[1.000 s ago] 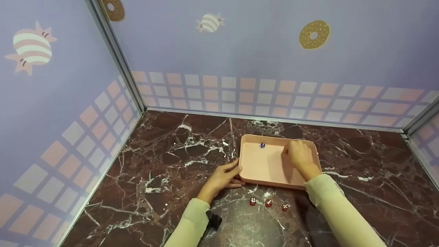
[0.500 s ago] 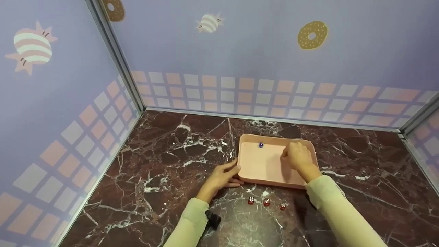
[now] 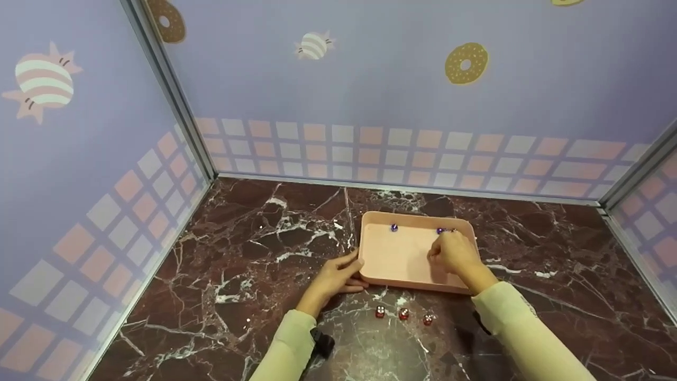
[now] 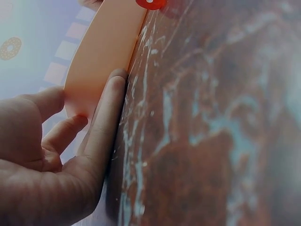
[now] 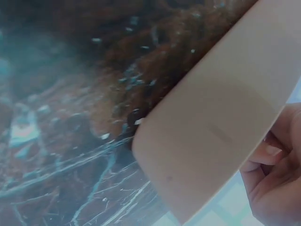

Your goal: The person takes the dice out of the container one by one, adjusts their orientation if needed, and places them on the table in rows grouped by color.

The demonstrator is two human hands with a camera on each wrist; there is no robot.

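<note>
A shallow peach-coloured tray (image 3: 396, 259) lies on the dark marbled surface. My left hand (image 3: 334, 278) touches its left end; in the left wrist view the fingers (image 4: 106, 117) stretch along the tray's outer wall (image 4: 101, 52). Over the right part of the tray is my right hand (image 3: 455, 253), its fingers curled downward. I see no object between those fingers (image 5: 273, 150) in the right wrist view, where the tray wall hides part of them. A blue die (image 3: 394, 228) sits by the far wall, and another blue die (image 3: 440, 231) shows just beyond my right hand.
In front of the tray, a red die (image 3: 380, 311), a second red die (image 3: 404, 314) and a third red die (image 3: 427, 319) form a row. A patterned wall (image 3: 370, 79) closes off the back, with side walls at left and right.
My right hand has drawn slightly nearer to me within the tray, and blue dice behind it have come into sight. The head view has shifted a little. My left hand stays at the tray.
</note>
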